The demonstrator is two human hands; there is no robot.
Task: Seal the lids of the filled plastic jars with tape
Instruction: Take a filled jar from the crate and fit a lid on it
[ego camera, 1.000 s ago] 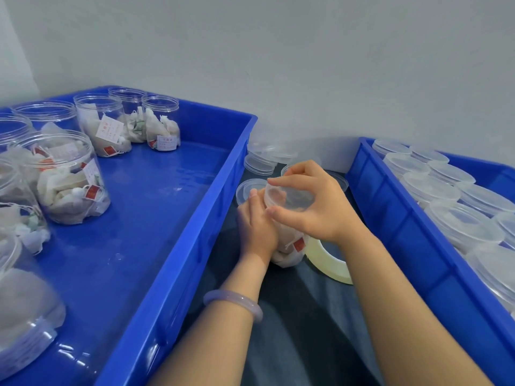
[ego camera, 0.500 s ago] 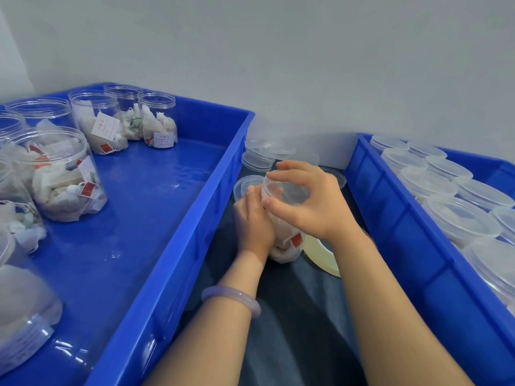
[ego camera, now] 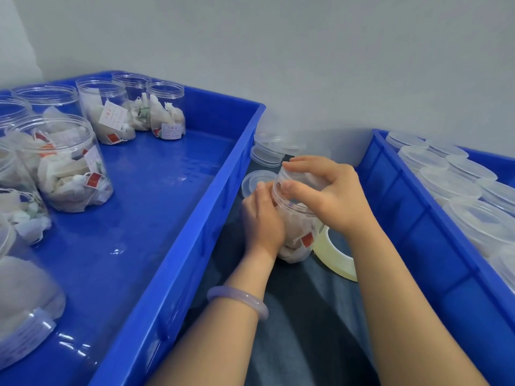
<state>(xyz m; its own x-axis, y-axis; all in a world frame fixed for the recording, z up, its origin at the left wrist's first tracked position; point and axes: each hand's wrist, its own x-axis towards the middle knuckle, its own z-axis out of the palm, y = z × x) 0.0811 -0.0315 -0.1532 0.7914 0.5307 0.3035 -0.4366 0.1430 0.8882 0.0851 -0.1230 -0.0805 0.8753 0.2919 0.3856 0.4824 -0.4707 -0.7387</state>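
Note:
A clear plastic jar (ego camera: 297, 235) filled with white sachets stands on the dark cloth between two blue crates. My left hand (ego camera: 262, 218) wraps around its left side. My right hand (ego camera: 328, 193) grips the clear lid (ego camera: 295, 188) on top of the jar, thumb and fingers around the rim. A roll of pale tape (ego camera: 334, 254) lies flat just right of the jar, partly hidden under my right wrist.
The left blue crate (ego camera: 211, 218) holds several open jars of sachets (ego camera: 69, 168). The right blue crate (ego camera: 404, 218) holds several lidded jars (ego camera: 448, 185). Loose clear lids (ego camera: 267, 154) are stacked by the wall behind the held jar; one lid (ego camera: 252, 182) lies beside it.
My right hand has turned slightly on the lid, fingers shifting round the rim. The jar and left hand stay in place; the view drifted a little.

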